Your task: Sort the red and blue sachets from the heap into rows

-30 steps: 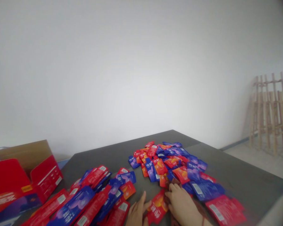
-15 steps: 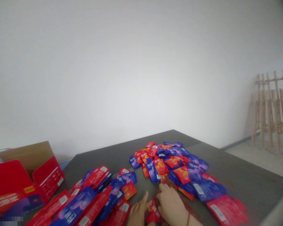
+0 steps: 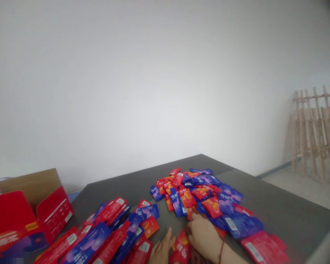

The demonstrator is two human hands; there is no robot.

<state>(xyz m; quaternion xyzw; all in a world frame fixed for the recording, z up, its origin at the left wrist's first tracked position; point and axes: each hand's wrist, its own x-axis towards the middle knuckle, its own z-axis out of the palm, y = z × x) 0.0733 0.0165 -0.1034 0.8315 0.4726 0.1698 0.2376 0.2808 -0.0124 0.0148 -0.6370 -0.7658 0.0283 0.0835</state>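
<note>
A red sachet (image 3: 180, 248) with an orange print and white lettering stands tilted between my hands at the table's near edge. My left hand (image 3: 161, 251) is at its left side, fingers long along the edge and a thumb tip low on its front. My right hand (image 3: 206, 234), with a thin red cord at the wrist, has curled fingers by the sachet's right edge; what they pinch is hidden. Just beyond the right fingers lies an orange sachet (image 3: 191, 212). A brown patterned thing (image 3: 198, 258), which I cannot make out, shows under my right wrist.
Blue and red sachets (image 3: 206, 192) lie in a loose heap across the dark table (image 3: 275, 198). Longer red and blue packs (image 3: 89, 240) overlap at the left. Beside them stands an opened red carton (image 3: 11, 212). Wooden racks (image 3: 316, 128) lean by the pale wall.
My right hand has shifted slightly right, uncovering more of the red sachet. My left hand stays beside it. The view has tilted slightly; the heap looks unchanged.
</note>
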